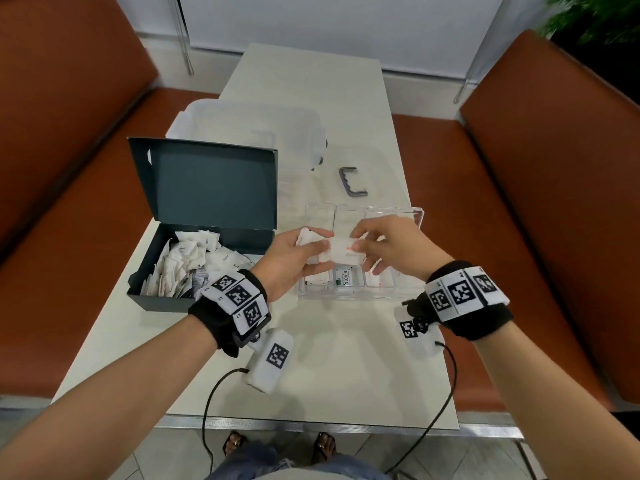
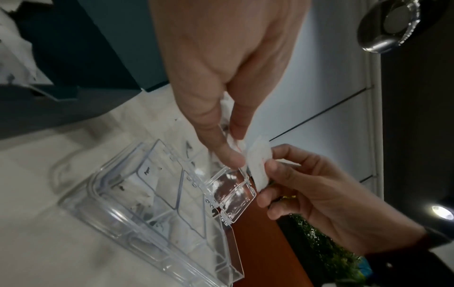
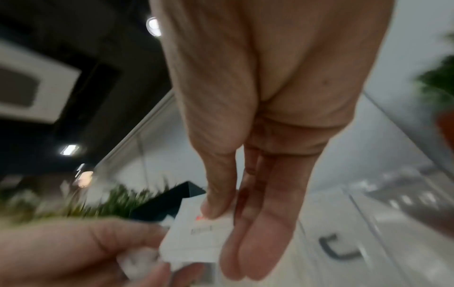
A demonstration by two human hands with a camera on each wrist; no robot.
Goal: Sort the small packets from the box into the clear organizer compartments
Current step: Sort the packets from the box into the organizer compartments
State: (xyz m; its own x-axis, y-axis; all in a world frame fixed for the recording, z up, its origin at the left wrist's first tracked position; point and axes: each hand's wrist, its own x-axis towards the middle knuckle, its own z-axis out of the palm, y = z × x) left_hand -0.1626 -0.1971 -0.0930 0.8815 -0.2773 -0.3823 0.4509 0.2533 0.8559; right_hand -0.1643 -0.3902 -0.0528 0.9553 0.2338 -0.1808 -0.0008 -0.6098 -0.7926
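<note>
Left hand [image 1: 289,261] grips a small stack of white paper packets [image 1: 341,251]; right hand [image 1: 391,247] pinches the top packet, both above the clear plastic compartment organizer [image 1: 417,213]. A few compartments hold packets. Dark green cardboard box [image 1: 162,299] remains heaped: sorting looks early.

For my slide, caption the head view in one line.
Both hands hold packets over the organizer.

I see white packets [image 1: 187,261] heaped in the open dark box [image 1: 207,216] at the worktop's left edge; clear organizer [image 1: 360,292] alongside, few packets inside.
</note>
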